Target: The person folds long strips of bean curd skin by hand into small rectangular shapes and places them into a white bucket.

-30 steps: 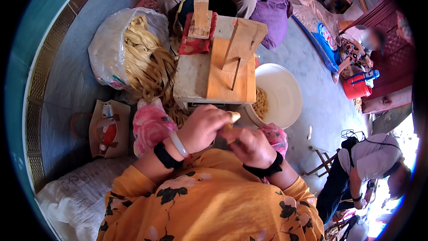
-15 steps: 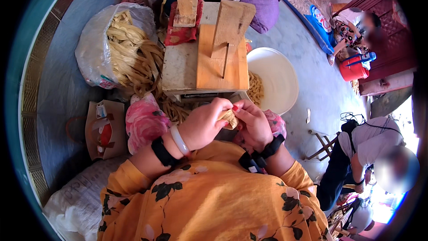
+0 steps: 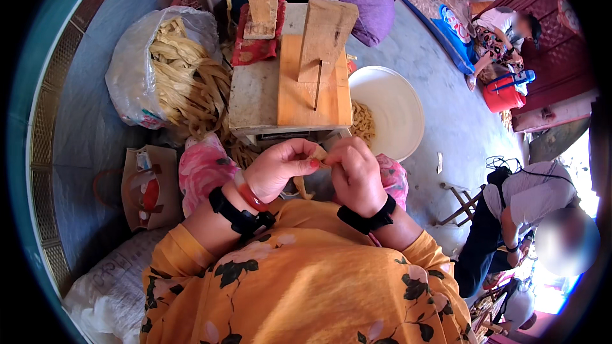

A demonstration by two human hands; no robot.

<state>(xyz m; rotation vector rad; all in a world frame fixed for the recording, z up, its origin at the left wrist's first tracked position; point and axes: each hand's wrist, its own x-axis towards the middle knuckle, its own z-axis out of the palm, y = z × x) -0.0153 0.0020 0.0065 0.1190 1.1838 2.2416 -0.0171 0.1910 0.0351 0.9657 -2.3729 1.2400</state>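
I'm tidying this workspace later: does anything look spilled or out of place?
Tan strips spill over the mouth of the clear plastic bag, trailing beside the table. A pale scrap lies alone on the floor, away from the white bucket.

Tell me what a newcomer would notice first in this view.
Probably the orange floral top, filling the lower middle. Just above, the left hand and right hand meet at a small tan piece. Beyond them, an upright wooden block stands on a flat board.
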